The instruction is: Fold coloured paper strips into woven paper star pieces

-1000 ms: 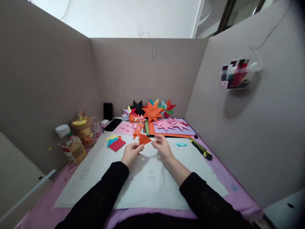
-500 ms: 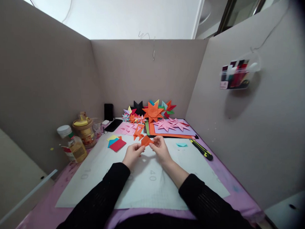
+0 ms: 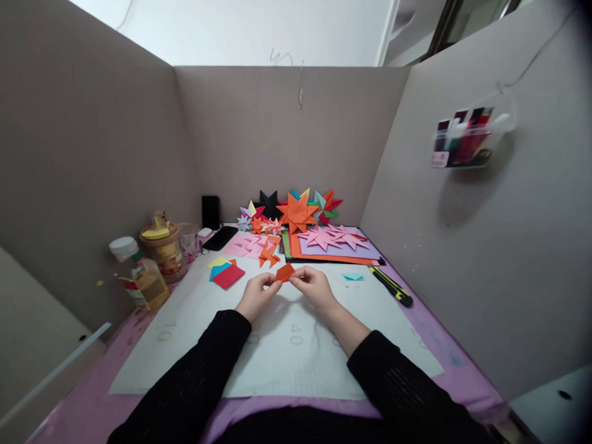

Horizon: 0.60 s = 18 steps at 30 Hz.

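Note:
A small piece of orange paper [image 3: 285,272], folded with a pointed top, is held up between both hands over the white sheet. My left hand [image 3: 259,294] pinches its left lower side with thumb and fingers. On its right edge, my right hand [image 3: 315,287] grips with thumb and index finger. Left of the hands lie loose squares of paper, a red square [image 3: 229,276] on top of blue and yellow ones. A small folded light-blue paper [image 3: 353,277] rests to the right. Just beyond the hands are folded orange pieces [image 3: 269,252].
A white sheet [image 3: 291,371] with printed numbers covers the table. A yellow-black utility knife [image 3: 391,287] lies right. Paper stars [image 3: 299,211] stand at the back, pink stars [image 3: 319,237] on stacked paper. A glue bottle [image 3: 148,283], a tub [image 3: 163,250] and a phone [image 3: 220,238] are left.
The orange paper is tilted slightly and looks flatter and darker, still between both hands. My right hand's fingers have shifted a little. The whole view has moved slightly.

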Tool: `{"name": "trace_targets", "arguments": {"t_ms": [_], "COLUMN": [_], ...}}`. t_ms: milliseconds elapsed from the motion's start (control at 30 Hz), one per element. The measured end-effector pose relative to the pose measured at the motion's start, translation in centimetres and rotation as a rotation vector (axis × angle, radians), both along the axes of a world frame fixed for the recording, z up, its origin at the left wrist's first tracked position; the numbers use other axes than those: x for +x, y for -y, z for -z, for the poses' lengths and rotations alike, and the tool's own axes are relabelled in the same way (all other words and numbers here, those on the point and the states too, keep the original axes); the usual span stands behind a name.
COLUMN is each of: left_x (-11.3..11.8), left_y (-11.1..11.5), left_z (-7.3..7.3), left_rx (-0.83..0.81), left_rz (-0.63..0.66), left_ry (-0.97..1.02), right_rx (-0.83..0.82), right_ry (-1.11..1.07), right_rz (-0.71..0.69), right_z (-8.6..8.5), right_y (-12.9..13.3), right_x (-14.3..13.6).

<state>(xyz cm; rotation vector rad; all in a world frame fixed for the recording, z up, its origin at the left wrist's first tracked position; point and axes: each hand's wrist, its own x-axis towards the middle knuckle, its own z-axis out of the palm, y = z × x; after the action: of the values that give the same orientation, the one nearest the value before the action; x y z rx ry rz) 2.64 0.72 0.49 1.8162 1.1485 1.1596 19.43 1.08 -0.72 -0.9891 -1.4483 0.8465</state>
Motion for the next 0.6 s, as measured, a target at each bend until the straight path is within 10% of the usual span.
{"name": "trace_targets", "arguments": {"t_ms": [600], "left_x": [0.36], "left_y": [-0.22], "left_z": [0.64], "left_rx": [0.02], "left_rz": [-0.024], "left_ry": [-0.018], "right_rx": [-0.02], "right_ry": [0.014], "right_rz": [0.079], "right_z": [-0.31], "right_y": [0.61], "right_x": [-0.98]}}
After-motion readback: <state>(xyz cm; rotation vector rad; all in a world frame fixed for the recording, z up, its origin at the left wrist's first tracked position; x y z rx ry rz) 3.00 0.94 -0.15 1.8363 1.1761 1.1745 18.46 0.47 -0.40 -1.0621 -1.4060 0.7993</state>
